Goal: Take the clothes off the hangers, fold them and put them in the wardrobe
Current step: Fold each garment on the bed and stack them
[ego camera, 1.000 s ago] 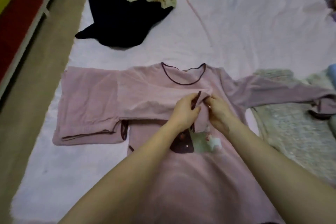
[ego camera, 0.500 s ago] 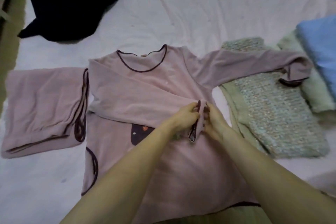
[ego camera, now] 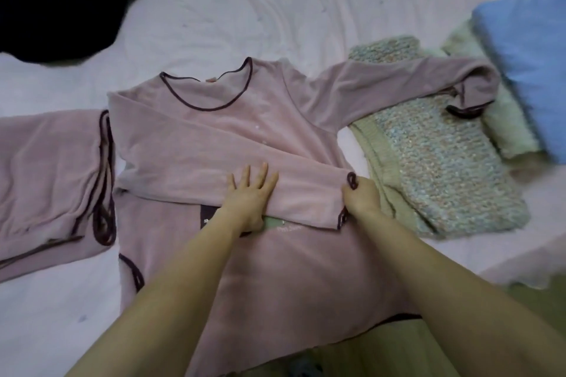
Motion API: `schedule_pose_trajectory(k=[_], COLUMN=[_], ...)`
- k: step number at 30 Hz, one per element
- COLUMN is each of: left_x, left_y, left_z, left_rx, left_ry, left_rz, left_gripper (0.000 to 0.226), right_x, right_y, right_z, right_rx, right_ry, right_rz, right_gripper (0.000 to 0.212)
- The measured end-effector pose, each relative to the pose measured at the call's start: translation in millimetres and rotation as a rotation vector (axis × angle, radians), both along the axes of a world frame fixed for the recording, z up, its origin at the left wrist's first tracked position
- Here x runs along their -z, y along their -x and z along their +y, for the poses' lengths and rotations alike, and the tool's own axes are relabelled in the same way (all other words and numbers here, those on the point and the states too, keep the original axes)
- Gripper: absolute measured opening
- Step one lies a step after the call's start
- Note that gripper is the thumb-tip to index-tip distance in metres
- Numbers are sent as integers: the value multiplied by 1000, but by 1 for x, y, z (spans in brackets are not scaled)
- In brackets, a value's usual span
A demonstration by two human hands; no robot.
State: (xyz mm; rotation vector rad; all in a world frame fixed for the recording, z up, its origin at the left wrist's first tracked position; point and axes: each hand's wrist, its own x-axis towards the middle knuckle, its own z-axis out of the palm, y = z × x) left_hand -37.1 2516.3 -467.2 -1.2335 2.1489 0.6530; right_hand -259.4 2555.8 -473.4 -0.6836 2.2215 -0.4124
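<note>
A dusty-pink long-sleeved top (ego camera: 214,125) with dark piping lies face up on the bed. One sleeve is folded across its chest. My left hand (ego camera: 251,193) presses flat on that sleeve with fingers spread. My right hand (ego camera: 361,196) grips the sleeve's dark-edged cuff at the top's right side. The other sleeve (ego camera: 398,82) stretches out to the right, over a knitted piece. Matching pink trousers (ego camera: 52,174) lie folded at the left.
A pale pink sheet (ego camera: 306,9) covers the bed. A black garment (ego camera: 61,0) lies at the upper left. At the right sit a folded green-blue knit (ego camera: 435,162), a pale fuzzy item (ego camera: 505,125) and a blue folded piece (ego camera: 533,64). The bed's front edge runs by my right forearm.
Both hands were pinching the cuff together. Now my left hand has let go and lies flat on the sleeve, while my right hand has drawn the cuff out to the right.
</note>
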Motion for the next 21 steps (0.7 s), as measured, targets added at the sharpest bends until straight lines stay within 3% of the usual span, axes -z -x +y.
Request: schedule_pose_trajectory(k=[2,4,6,8,10,14,18,21], left_x=[3,4,3,-1,-1,0,9,10], left_y=[-6,-20,-47,-79,-122,-195,-239,-258], left_z=[1,0,-5,-13,-26,-53,-67,-71], left_rx=[52,93,96,79,35,19,108,146], left_ry=[47,105,150,213,296,448,562,619], left_rz=[9,39,42,3,-49,-77,129,276], left_gripper=[99,93,88,80,74,68,55,45], right_x=[-9,-14,-9,-1,3,2,1,6], right_y=[-3,-17,-41,-65,-106,-201,-276,-334], right_z=[7,10,10,6,-9,-67,-144,-205], right_rx=[-125,-240,-524,-828,-968,-955,-949,-911], right_ry=[9,196,353,319,280,414,493,432], right_rz=[214,430,543,409,274,173,178,136], right_gripper=[23,31,41,45,44,38,36,41])
